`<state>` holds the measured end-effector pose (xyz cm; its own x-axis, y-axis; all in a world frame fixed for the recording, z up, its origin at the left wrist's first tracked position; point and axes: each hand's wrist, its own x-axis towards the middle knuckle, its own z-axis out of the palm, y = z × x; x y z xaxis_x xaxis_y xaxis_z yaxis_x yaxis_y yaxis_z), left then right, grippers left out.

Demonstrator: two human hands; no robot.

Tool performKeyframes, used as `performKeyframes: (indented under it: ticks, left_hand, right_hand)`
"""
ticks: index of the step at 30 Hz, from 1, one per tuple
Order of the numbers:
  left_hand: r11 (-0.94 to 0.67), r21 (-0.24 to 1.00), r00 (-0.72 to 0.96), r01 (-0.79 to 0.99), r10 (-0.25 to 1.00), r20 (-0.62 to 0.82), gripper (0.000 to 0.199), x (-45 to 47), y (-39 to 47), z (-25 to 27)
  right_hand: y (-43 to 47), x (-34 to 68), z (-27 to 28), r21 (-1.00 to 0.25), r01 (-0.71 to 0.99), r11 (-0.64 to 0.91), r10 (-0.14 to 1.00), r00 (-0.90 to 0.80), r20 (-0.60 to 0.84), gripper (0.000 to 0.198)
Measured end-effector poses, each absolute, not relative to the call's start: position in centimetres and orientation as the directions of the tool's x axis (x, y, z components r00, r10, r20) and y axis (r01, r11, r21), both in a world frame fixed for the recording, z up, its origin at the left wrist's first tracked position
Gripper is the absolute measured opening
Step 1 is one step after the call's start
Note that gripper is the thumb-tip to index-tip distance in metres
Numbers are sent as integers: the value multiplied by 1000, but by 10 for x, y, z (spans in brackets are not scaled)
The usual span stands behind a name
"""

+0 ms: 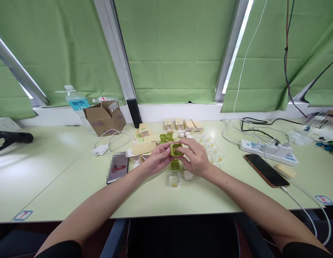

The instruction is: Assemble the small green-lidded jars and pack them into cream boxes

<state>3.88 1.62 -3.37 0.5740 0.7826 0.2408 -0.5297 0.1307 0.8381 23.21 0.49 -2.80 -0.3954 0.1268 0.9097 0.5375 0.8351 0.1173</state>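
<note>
Both my hands meet above the middle of the table around a small green square cup. My left hand grips its left side, with the thumb along the rim. On the other side my right hand holds it too, some fingers reaching over the opening. Just below lies another green cup. Nearer the table's front edge stands a clear square container, with a small white piece to its right. Several more green cups sit behind my hands, partly hidden.
Small cardboard boxes lie at the left and back. Clear containers cluster to the right. A tablet-like device, a charger, a phone and a power strip flank the work area. A brown carton stands behind.
</note>
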Motion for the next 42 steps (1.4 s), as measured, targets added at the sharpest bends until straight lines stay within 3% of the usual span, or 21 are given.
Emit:
performKeyframes:
  ticks: [5,11,19,25,31,42]
  left_hand:
    - [123,848,570,-516,789,232,51,37,17,-34]
    - [125,844,568,-522,789,235,50,36,19,-36]
    - [119,846,561,-520,794,233,48,35,19,-36]
    - [123,838,550,-531,803,230,52,37,19,-35]
    - [118,841,554,-527,799,235,51,37,17,-34]
    - [111,841,540,-530,808,234,50,37,19,-34]
  right_hand:
    - [6,233,-29,132,530,838,112,-403,908,12]
    - [6,234,-29,82,540,838,176,-408,896,14]
    - [7,234,-27,99,503,858,145,-423,894,16]
    - [10,233,-33,25,522,853,204,-376,904,13]
    - [10,234,-36,73,494,866,125,-357,926,20]
    - [10,234,-31,33,470,882,156,-359,920,19]
